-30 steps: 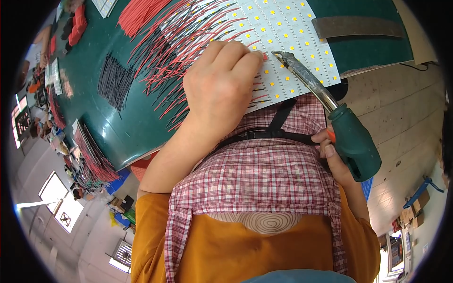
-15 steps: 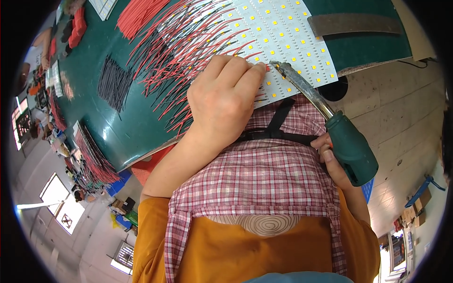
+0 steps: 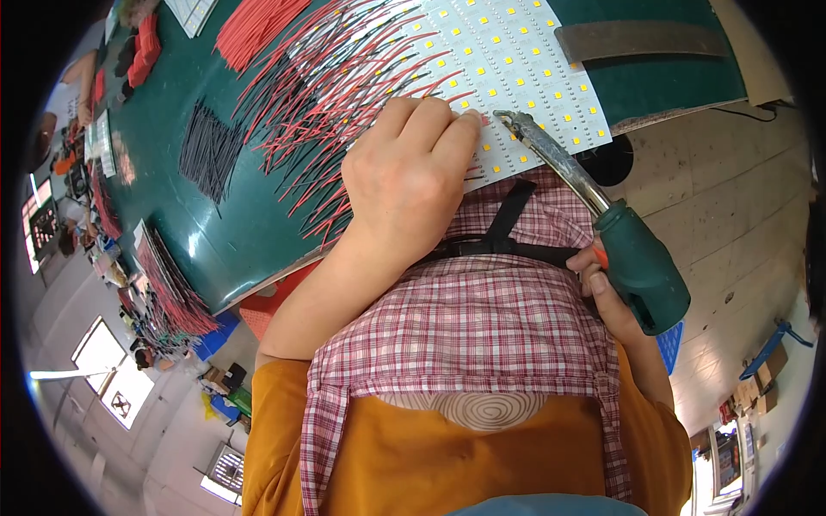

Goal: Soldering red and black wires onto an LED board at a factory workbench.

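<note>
My left hand is closed in a pinch over the white circuit board. A bit of red wire shows at its fingertips; the rest of that wire is hidden. The board carries rows of small yellow LEDs, and many red and black wires fan out from its left part. My right hand is wrapped round the green handle of a soldering iron, most of its fingers hidden behind it. The iron's bent, dark tip is over the board, just right of my left fingertips.
On the green table lie a bundle of black wires and a bundle of red wires. A flat grey-brown bar lies across the board's right edge. More wired boards hang at the left table edge.
The board has shifted slightly up and left, with the bar on it. Both hands and the soldering iron are almost where they were.
</note>
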The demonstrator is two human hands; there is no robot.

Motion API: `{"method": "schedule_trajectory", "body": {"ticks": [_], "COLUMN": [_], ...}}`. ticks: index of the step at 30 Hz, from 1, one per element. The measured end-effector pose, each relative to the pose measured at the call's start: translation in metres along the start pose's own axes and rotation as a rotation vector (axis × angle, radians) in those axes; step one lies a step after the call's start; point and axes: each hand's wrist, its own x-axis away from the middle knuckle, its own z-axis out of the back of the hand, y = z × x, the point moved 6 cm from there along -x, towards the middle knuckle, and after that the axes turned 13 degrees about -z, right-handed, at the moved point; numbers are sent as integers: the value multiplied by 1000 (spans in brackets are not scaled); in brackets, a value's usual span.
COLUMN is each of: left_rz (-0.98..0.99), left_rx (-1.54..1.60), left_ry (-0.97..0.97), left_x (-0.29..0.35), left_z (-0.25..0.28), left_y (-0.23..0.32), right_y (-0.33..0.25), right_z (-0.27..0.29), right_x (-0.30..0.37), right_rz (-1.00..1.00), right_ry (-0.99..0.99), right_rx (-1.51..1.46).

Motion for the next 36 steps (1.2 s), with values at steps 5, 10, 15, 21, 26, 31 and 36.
{"method": "schedule_trajectory", "body": {"ticks": [5, 10, 15, 21, 26, 31, 36], "left_rz": [38, 21, 0, -29, -26, 6, -14], "left_rx": [183, 151, 82, 50, 33, 44, 31], "left_ry": [117, 60, 47, 8, 1, -28, -36], "left_x": [3, 5, 5, 3, 3, 1, 1], "left_z": [3, 4, 3, 1, 2, 5, 1], "left_y": [-7, 7, 9, 11, 10, 12, 10], "right_y": [2, 22, 32, 5, 4, 15, 33], "right_z": [5, 7, 8, 8, 4, 9, 5], "right_x": [7, 14, 20, 10, 14, 15, 18], "right_rz": [20, -27, -20, -20, 95, -117, -329], "right_ry": [13, 26, 75, 69, 78, -12, -40], "right_rx": [73, -119, 41, 387, 592, -92, -623]}}
